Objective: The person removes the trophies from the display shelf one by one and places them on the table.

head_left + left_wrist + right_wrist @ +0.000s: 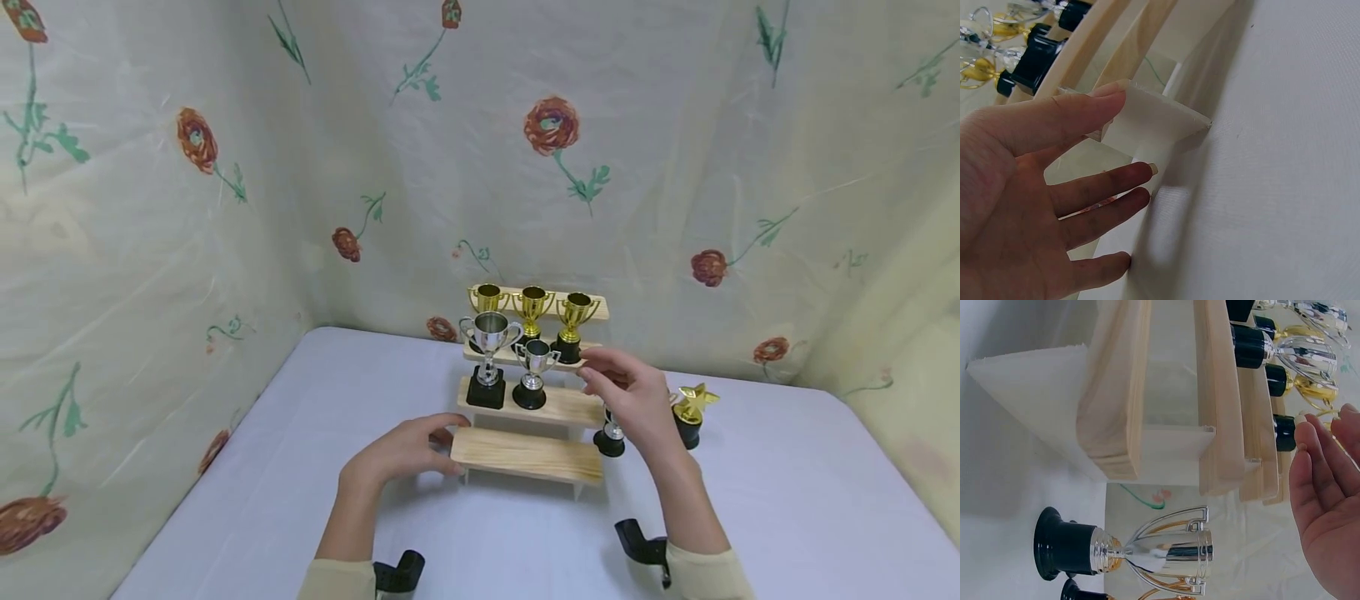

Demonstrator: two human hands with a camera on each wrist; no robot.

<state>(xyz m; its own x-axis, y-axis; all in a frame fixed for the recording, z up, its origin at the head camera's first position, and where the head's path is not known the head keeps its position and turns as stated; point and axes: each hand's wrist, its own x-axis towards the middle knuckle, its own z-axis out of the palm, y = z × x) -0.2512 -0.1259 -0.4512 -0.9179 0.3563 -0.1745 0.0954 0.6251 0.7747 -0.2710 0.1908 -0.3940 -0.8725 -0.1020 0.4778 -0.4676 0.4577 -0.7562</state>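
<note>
A stepped wooden display stand (528, 454) stands on the table, and my left hand (412, 450) grips the left end of its lowest step. Thumb and index finger span that end; the other fingers extend free in the left wrist view. Three gold trophy cups (576, 312) line an upper step. One step lower are a large silver cup (491, 335) and a smaller silver cup (536, 360). My right hand (630, 392) reaches beside the rightmost gold cup, fingertips close to its black base (1284, 432). Beneath this hand a silver cup (1169, 553) stands upright on the table, partly hidden in the head view.
A gold star trophy (692, 410) with a black base stands on the white-covered table (780, 500), right of the stand. Behind the table hangs a flowered curtain (637, 208). Black wrist mounts (641, 546) project inward from both sleeves.
</note>
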